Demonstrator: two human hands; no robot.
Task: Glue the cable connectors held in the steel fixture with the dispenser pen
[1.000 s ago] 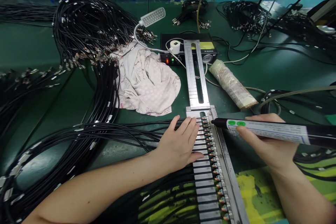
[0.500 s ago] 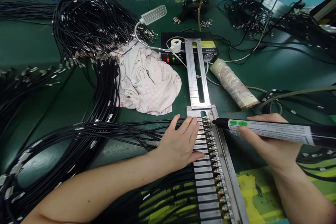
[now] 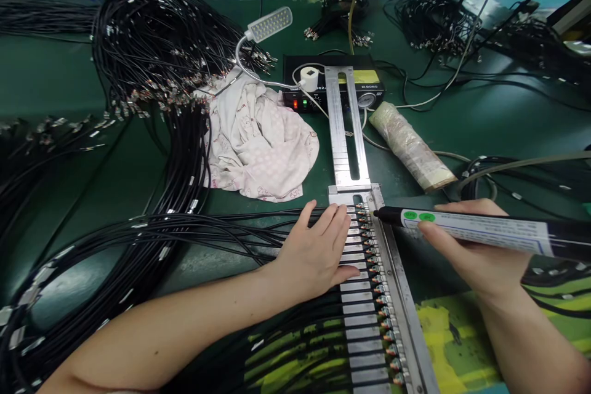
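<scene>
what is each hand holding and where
Right hand grips the white black-tipped pen near its front end. Left hand holds nothing, flat on black cables.

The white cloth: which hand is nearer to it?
Left. The left hand lies flat on the cables, close to the near edge of the white cloth; the right hand, holding a pen-like tool, is farther off to the right.

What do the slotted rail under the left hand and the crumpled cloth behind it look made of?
Slotted rail: probably bare aluminium or steel; silvery brushed sheen, straight machined edges. Cloth: soft matte fabric, pale pink-white with faint print, lying in loose folds.
</scene>
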